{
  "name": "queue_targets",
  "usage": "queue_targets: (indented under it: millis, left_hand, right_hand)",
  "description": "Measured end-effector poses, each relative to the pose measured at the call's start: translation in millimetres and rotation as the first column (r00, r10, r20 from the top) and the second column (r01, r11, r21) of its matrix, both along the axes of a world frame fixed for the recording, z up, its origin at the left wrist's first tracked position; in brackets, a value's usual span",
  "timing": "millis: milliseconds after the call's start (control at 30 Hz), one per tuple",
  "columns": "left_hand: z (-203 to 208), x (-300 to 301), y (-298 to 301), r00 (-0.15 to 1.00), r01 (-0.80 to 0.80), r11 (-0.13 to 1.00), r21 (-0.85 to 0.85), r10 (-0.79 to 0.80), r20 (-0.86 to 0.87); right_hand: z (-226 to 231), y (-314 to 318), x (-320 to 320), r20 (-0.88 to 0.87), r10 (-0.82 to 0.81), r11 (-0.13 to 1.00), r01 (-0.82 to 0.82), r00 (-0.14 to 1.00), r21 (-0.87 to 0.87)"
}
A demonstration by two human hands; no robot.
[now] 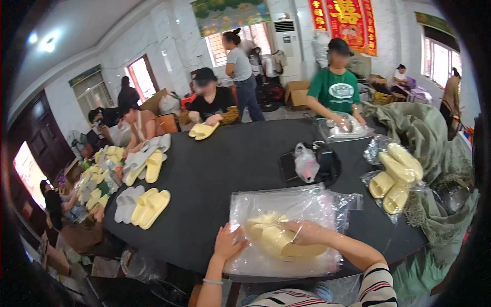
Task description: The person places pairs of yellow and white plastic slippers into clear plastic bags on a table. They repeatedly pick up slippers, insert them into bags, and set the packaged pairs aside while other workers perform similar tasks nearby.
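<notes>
A pair of pale yellow slippers lies under clear film on a stack of clear plastic bags at the table's near edge. My right hand reaches in from the right beneath the film, its fingers closed around the slippers; the fingertips are partly hidden by the shiny plastic. At the left edge of the bags rests my left hand, its fingers spread on the plastic and the thumb toward the slippers. It holds no slipper.
Bagged yellow slippers lie at the right beside green-grey sacking. Grey slippers and yellow slippers sit at left. Beyond my bags are a white plastic bag and a black bag. Co-workers handle slippers across the black table.
</notes>
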State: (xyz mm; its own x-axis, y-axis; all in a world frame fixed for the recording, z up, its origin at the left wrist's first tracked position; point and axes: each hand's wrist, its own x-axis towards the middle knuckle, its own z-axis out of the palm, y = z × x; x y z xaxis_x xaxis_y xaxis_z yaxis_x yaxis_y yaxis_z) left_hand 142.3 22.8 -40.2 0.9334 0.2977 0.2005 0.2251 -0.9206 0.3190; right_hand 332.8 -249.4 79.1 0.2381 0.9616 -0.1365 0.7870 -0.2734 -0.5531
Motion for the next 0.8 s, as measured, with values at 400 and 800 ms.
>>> queue_targets:
  millis: [400, 800]
  left_hand:
    - [-16.9, -2.4, 5.9, 0.999, -0.032, 0.996, -0.083, 0.033, 0.012]
    - [43.3, 0.4, 9.8, 0.994, 0.050, 0.938, 0.343, -0.014, -0.107]
  right_hand:
    - [-45.7, -12.6, 19.6, -0.900, 0.090, 0.965, 0.186, 0.426, 0.185]
    - [-59.3, -33.3, 30.7, -0.966, 0.110, 0.925, 0.331, 0.233, 0.185]
